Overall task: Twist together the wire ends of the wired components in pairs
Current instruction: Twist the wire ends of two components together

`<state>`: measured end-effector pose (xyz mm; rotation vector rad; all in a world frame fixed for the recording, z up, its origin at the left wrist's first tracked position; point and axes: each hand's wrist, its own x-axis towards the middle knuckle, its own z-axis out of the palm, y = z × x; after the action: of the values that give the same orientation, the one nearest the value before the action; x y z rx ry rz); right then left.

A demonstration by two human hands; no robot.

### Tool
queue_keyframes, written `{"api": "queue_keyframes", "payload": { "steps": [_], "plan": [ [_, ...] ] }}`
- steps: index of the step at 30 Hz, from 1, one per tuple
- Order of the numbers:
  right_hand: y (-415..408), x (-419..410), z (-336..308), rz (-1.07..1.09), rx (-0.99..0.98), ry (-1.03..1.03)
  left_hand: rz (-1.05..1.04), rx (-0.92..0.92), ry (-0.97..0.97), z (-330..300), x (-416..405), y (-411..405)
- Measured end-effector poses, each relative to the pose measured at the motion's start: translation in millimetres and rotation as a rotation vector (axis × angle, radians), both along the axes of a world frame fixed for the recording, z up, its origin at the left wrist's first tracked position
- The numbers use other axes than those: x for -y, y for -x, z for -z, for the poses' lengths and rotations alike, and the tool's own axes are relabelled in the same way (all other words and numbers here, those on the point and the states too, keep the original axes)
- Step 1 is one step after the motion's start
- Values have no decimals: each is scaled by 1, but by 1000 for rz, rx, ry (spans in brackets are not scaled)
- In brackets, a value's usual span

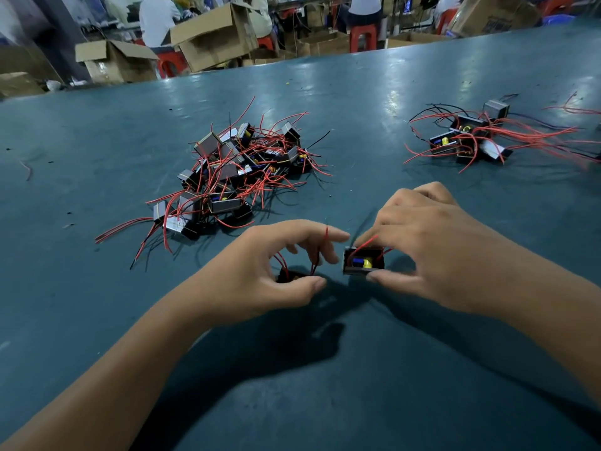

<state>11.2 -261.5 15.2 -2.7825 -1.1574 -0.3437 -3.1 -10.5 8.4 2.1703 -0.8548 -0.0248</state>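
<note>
In the head view, the left hand (260, 271) curls around a small black box (289, 276) with red wires (320, 252); the right hand (432, 245) pinches a second box (363, 262) on the worktop (97, 141). Two piles remain: the big one (224, 177) (probably unpaired, uncountable) and a smaller one (471, 138), perhaps done.

Left hand (270, 271) and right hand (432, 252) each hold a wired component, seemingly by fingers.

bright light from above is shining on the tabletop (406, 79), making white glare spots far back. dark soft shadows are lying under the arms. the edges are bending, and the back is looking blurry.
</note>
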Motion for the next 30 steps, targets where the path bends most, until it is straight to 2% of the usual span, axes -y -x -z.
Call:
{"api": "queue_keyframes", "payload": {
  "steps": [2, 5, 14, 18, 21, 24, 26, 28, 30],
  "plan": [
    [-5, 1, 4, 73, -58, 78, -1, -87, -6, 1, -8, -3],
    [-9, 2, 9, 129, -108, 49, -58, -171, 51, 2, -13, -6],
    [-15, 3, 12, 126, -97, 1, -140, -73, -42, 3, -8, -8],
    [-15, 6, 9, 90, -119, -38, -200, -82, -17, 4, -7, -8],
    [-15, 9, -2, 160, -83, -216, -245, -85, 34, 2, -9, -9],
    [-4, 7, -15, 281, 163, -672, -250, -91, 52, 0, -10, -8],
    [15, -8, -18, 248, 223, -824, -242, -90, 54, -1, -9, -7],
    [33, -29, -11, 188, 86, -794, -226, -85, 55, -2, -7, -5],
    [41, -47, 2, 172, -178, -753, -200, -70, 54, -2, -5, -3]
  ]
}}
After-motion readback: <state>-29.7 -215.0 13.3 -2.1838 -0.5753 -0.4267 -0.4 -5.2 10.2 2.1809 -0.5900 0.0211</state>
